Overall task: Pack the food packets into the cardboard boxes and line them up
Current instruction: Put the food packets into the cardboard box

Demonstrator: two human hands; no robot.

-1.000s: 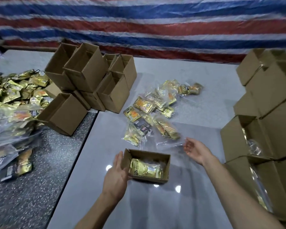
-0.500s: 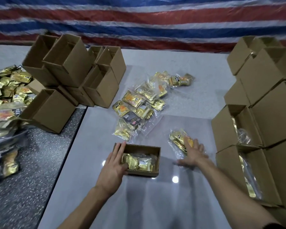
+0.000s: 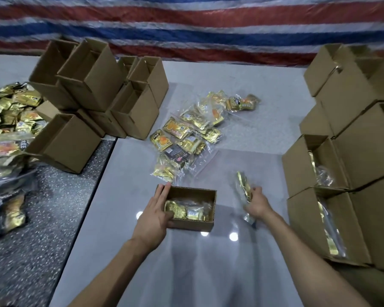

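Head view has the open cardboard box [image 3: 192, 226] in the lower centre of the frame, standing on the pale counter [image 3: 208, 273] with gold food packets [image 3: 184, 210] lying inside it. At the box's left wall rests the left hand [image 3: 155, 216]: its fingers are straight along the wall and the thumb lies at the near corner, so its grip is apart, not clamped. Just to the right of the box, the right hand [image 3: 256, 203] has its grip closed around one gold packet in clear wrap [image 3: 243, 185], which stands on edge above the counter.

Higher in the centre, loose packets [image 3: 186, 138] lie scattered on the counter. Empty boxes [image 3: 93, 78] are piled in the upper left. On the right edge stand stacked boxes [image 3: 297, 165], some open toward the camera with packets inside. On the far left, a heap of packets [image 3: 9, 116] lies on a dark speckled surface [image 3: 42, 229]. A red, white and blue striped sheet [image 3: 186, 23] fills the top.
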